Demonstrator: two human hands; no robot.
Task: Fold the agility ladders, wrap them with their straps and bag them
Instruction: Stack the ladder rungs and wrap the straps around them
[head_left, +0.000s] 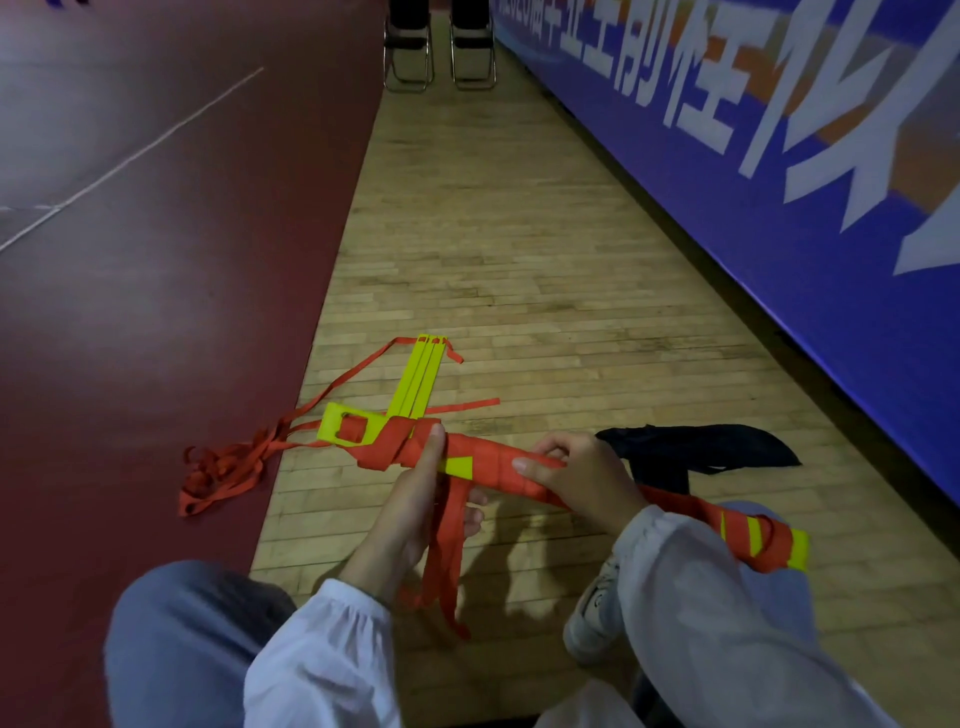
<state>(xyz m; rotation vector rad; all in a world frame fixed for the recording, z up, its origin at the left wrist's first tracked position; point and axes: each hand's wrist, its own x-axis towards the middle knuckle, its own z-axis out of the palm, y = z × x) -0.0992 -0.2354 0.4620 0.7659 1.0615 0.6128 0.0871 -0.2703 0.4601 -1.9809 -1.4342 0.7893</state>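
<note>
I hold a folded agility ladder bundle (488, 465) of yellow rungs wound with orange strap, level above my knees. My left hand (415, 504) grips it from below near its left end, the forefinger pressed on the wrap, and loose strap tails (447, 561) hang down from that hand. My right hand (576, 475) is closed over the bundle's middle. A second ladder (421, 379) lies folded on the wooden floor beyond, its orange straps (223, 467) trailing left in a loose heap. A black bag (696, 449) lies on the floor behind my right hand.
A blue banner wall (779, 182) runs along the right. A dark red court surface (156, 260) covers the left, with wooden floor (493, 234) between. Two folding chairs (441, 47) stand at the far end. My knees and a white shoe (597, 613) are below.
</note>
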